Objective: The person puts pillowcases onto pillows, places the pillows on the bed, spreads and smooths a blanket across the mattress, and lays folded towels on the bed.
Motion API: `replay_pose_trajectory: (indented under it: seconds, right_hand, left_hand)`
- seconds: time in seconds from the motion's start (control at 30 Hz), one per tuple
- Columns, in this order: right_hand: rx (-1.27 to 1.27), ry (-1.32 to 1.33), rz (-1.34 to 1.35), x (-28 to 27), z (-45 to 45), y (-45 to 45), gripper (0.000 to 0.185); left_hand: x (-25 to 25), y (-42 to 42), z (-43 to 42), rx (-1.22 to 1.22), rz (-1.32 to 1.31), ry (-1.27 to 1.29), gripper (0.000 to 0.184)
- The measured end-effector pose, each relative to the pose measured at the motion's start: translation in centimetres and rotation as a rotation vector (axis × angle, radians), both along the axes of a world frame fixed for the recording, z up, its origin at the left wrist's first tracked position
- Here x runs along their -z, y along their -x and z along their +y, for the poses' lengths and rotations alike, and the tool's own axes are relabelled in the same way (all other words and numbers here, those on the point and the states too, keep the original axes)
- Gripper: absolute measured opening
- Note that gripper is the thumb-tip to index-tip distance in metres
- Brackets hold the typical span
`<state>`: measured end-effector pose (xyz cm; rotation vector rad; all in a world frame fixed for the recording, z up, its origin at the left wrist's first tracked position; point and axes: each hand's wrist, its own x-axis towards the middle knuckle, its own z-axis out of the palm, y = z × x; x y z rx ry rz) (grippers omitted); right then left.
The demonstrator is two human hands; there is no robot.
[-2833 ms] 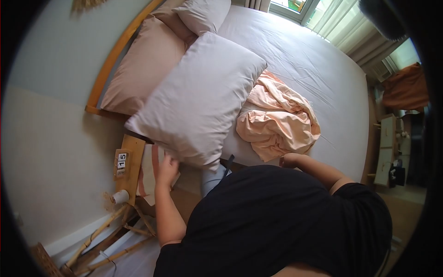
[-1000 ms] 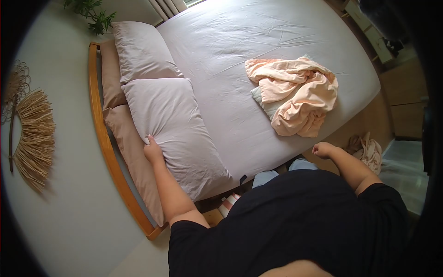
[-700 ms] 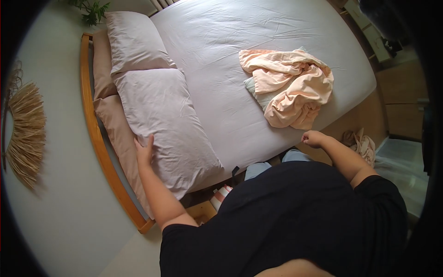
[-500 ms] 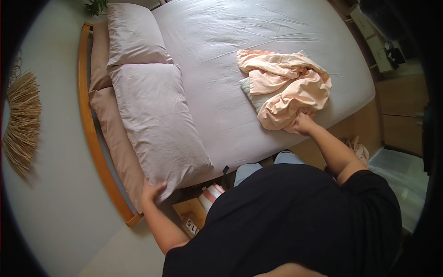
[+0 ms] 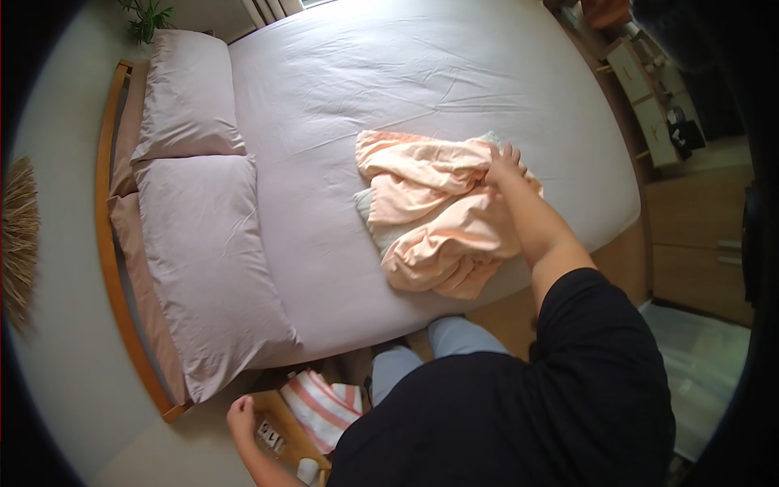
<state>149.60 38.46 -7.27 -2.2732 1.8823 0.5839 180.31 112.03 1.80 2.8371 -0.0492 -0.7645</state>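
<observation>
The right hand (image 5: 506,166) lies over the two o'clock part of a peach bedcover (image 5: 438,235), fingers partly bent; whether they grasp the fabric I cannot tell. The bedcover sits just off the view's centre toward two o'clock, bunched in a loose heap: flatter, with a stitched hem, toward ten o'clock, puffed into soft rolls and deep creases toward six. Pale grey-green fabric (image 5: 381,235) peeks from beneath at nine o'clock and at one. All of it rests on a lightly wrinkled, pale lilac fitted sheet (image 5: 316,268). The left hand (image 5: 241,415), between seven and eight o'clock, has its fingers curled beside a wooden nightstand (image 5: 290,422); how tightly they close is unclear.
</observation>
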Motion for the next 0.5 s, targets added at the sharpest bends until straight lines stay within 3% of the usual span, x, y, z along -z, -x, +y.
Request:
replay_pose_trajectory:
  seconds: [0.03,0.07,0.13,0.17,0.2,0.23,0.3,0.33,0.4,0.43,0.5]
  right_hand:
    - [-0.003,0.029,0.022,1.0,-0.8,0.3,0.072]
    - [-0.036,-0.04,-0.109,6.1,-2.4,2.2,0.063]
    - [-0.09,-0.116,-0.218,8.9,-4.0,4.6,0.056]
    - [0.085,-0.096,-0.487,9.1,-3.1,5.1,0.042]
    - [0.271,-0.075,-0.756,9.3,-2.5,5.3,0.031]
    - [0.522,-0.309,-1.055,9.3,-4.0,7.3,0.022]
    - [0.819,-0.321,-1.477,1.7,-4.5,8.2,0.017]
    - [0.807,-0.401,-1.674,0.2,-7.4,11.8,0.021]
    - [0.653,-0.243,-1.887,-5.6,-14.0,18.7,0.024]
    - [0.64,-0.059,-1.962,-10.7,-15.3,19.7,0.023]
    - [0.583,-0.008,-2.067,-15.0,-21.6,28.1,0.026]
  left_hand:
    - [4.0,0.8,-0.9,-0.019,0.161,0.121,0.032]
    - [3.9,2.9,-7.0,-0.084,0.349,0.185,0.04]
    - [11.2,5.2,-13.1,0.048,0.444,0.33,0.048]
    - [11.5,6.2,-19.2,-0.011,0.632,0.28,0.055]
    - [13.4,7.6,-23.5,-0.063,0.619,0.337,0.061]
    - [16.0,8.2,-27.1,-0.045,0.641,0.348,0.064]
    - [21.2,9.3,-32.9,0.206,0.527,0.317,0.071]
    - [21.7,9.7,-35.9,0.345,0.493,0.299,0.072]
    - [20.8,10.4,-41.3,0.566,0.426,0.216,0.075]
    - [20.4,10.8,-43.4,0.567,0.44,0.191,0.08]
    - [20.9,11.8,-46.1,0.559,0.46,0.173,0.086]
